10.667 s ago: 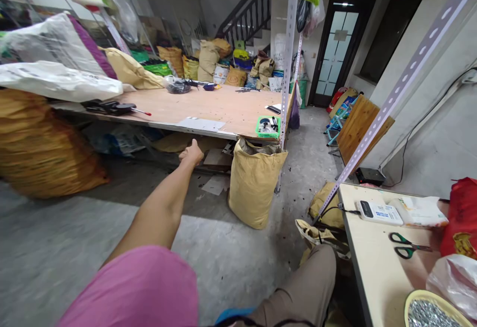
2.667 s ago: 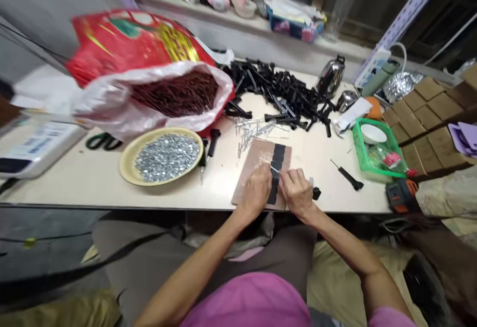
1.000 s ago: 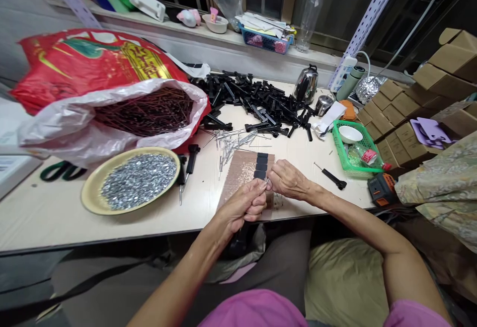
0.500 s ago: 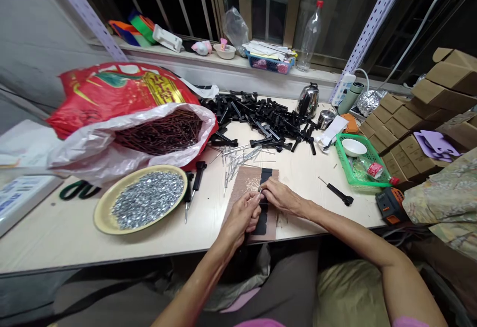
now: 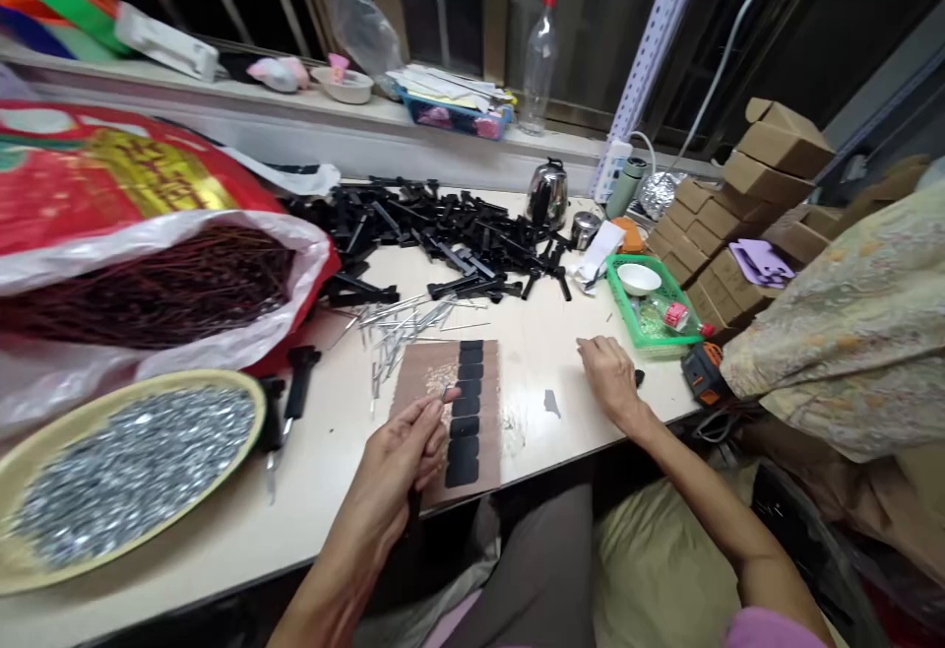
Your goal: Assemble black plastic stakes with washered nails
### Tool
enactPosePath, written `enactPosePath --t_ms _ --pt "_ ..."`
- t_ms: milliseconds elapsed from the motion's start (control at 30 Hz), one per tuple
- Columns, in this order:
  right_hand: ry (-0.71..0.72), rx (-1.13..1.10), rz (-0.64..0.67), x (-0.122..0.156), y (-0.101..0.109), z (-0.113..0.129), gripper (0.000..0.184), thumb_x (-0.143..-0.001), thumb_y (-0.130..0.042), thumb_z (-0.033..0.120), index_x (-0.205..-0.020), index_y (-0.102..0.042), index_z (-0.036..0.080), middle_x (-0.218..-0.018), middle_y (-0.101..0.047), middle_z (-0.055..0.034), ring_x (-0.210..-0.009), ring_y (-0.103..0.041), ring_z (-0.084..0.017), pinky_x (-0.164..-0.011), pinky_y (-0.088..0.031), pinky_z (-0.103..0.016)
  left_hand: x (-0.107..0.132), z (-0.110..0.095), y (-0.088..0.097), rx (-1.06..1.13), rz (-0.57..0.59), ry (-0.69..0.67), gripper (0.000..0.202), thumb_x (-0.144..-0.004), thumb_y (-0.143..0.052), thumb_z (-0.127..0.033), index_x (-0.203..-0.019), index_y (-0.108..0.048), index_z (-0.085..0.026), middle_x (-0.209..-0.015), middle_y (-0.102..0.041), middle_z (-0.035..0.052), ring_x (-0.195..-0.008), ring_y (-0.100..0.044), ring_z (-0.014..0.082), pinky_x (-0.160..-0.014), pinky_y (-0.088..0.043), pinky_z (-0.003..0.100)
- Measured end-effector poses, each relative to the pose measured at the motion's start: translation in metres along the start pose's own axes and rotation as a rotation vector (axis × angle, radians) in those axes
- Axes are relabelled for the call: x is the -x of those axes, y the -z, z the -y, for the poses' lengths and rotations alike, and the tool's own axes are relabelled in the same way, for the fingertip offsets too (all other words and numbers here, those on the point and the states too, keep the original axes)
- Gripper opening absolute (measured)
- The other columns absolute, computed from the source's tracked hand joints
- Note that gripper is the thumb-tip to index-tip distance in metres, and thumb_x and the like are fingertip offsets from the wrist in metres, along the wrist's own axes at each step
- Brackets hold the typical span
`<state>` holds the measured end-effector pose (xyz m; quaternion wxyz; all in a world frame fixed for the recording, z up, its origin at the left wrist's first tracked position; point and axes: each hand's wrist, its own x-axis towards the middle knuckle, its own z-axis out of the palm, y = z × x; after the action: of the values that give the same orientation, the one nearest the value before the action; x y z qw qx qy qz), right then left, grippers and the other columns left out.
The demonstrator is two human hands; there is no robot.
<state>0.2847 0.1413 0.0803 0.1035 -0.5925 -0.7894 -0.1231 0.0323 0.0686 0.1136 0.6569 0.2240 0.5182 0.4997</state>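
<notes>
A pale desk (image 5: 561,333) stands under a barred window, its sill crowded with a clear plastic bottle (image 5: 536,65) and a small bowl (image 5: 346,87). On the desk near its front edge lies a brown board (image 5: 420,372) carrying a column of black pads (image 5: 464,412). The left hand (image 5: 395,451) rests over the board's left side, its grip closed around a thin dark tool (image 5: 435,407) whose tip points up beside the pads. The right hand (image 5: 609,377) lies flat on the bare desk well to the right of the board, fingers spread and holding nothing, just beside a small black part (image 5: 639,377). Loose metal pins (image 5: 403,318) lie scattered just beyond the board, and a heap of black plastic pieces (image 5: 443,229) fills the back of the desk. At left, a yellow plate (image 5: 243,387) holds small silvery parts, and a red bag (image 5: 110,175) with a white liner spills dark thin rods (image 5: 155,284). A green basket (image 5: 654,308), a steel kettle (image 5: 547,195) and stacked cardboard boxes (image 5: 768,151) stand at right.
</notes>
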Motion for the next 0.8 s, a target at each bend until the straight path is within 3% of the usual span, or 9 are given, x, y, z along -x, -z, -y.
enactPosePath --t_ms 67,167,400,567,667,733,800 --pt "-0.081 0.129 0.084 0.002 -0.003 -0.028 0.018 -0.092 -0.053 0.018 -0.106 -0.065 0.016 -0.089 -0.066 -0.0093 -0.085 -0.056 -0.021 -0.069 -0.039 -0.030 0.001 0.002 -0.001 -0.027 0.022 0.008 0.077 -0.045 -0.083 -0.057 -0.103 -0.063 -0.012 -0.048 -0.038 -0.0123 -0.035 -0.025 0.0011 -0.036 -0.015 0.015" --pt "-0.060 0.142 0.120 0.006 -0.011 -0.045 0.023 -0.089 -0.059 0.018 -0.112 -0.064 0.019 -0.089 -0.066 -0.0071 -0.084 -0.054 -0.020 -0.069 -0.036 -0.029 0.000 0.008 -0.006 -0.069 0.057 -0.001 0.083 -0.045 -0.082 -0.059 -0.108 -0.064 -0.009 -0.048 -0.040 -0.0108 -0.037 -0.024 0.0018 -0.037 -0.016 0.017" --pt "-0.021 0.129 0.163 -0.005 -0.035 -0.042 0.022 -0.094 -0.045 0.014 -0.094 -0.067 0.015 -0.094 -0.063 -0.0114 -0.089 -0.050 -0.023 -0.074 -0.034 -0.031 -0.006 0.019 -0.002 -0.231 -0.105 -0.242 0.060 -0.059 -0.074 -0.055 -0.099 -0.070 -0.010 -0.050 -0.047 -0.0058 -0.043 -0.036 0.0071 -0.041 -0.026 0.019" --pt "-0.017 0.138 0.170 -0.016 -0.033 -0.032 0.022 -0.091 -0.045 0.009 -0.090 -0.067 0.016 -0.093 -0.063 -0.0114 -0.086 -0.050 -0.023 -0.073 -0.033 -0.032 -0.012 0.026 0.008 -0.339 -0.168 -0.331 0.043 -0.065 -0.070 -0.047 -0.093 -0.072 -0.014 -0.049 -0.052 -0.0036 -0.045 -0.044 0.0116 -0.044 -0.035 0.022" --pt "0.086 0.096 0.080 -0.018 -0.019 -0.007 0.025 -0.091 -0.044 0.008 -0.094 -0.067 0.018 -0.092 -0.065 -0.0107 -0.086 -0.052 -0.023 -0.076 -0.035 -0.034 -0.010 0.027 0.005 -0.360 -0.238 -0.416 0.027 -0.066 -0.071 -0.036 -0.089 -0.074 -0.020 -0.059 -0.062 0.0007 -0.054 -0.053 0.0162 -0.051 -0.043 0.025" --pt "0.284 -0.014 -0.067 -0.017 -0.006 0.017 0.028 -0.093 -0.041 0.011 -0.097 -0.067 0.019 -0.089 -0.066 -0.0088 -0.083 -0.055 -0.021 -0.077 -0.037 -0.034 -0.002 0.026 -0.001 -0.374 -0.271 -0.494 0.016 -0.069 -0.068 -0.029 -0.084 -0.074 -0.024 -0.073 -0.070 0.0045 -0.066 -0.061 0.0208 -0.064 -0.049 0.030" --pt "0.459 -0.156 -0.258 -0.017 0.006 0.036 0.028 -0.095 -0.038 0.018 -0.098 -0.067 0.019 -0.086 -0.066 -0.0077 -0.080 -0.056 -0.021 -0.076 -0.040 -0.034 0.007 0.022 -0.005 -0.438 -0.229 -0.532 0.016 -0.076 -0.060 -0.023 -0.082 -0.075 -0.026 -0.083 -0.074 0.0066 -0.078 -0.065 0.0243 -0.077 -0.050 0.035"
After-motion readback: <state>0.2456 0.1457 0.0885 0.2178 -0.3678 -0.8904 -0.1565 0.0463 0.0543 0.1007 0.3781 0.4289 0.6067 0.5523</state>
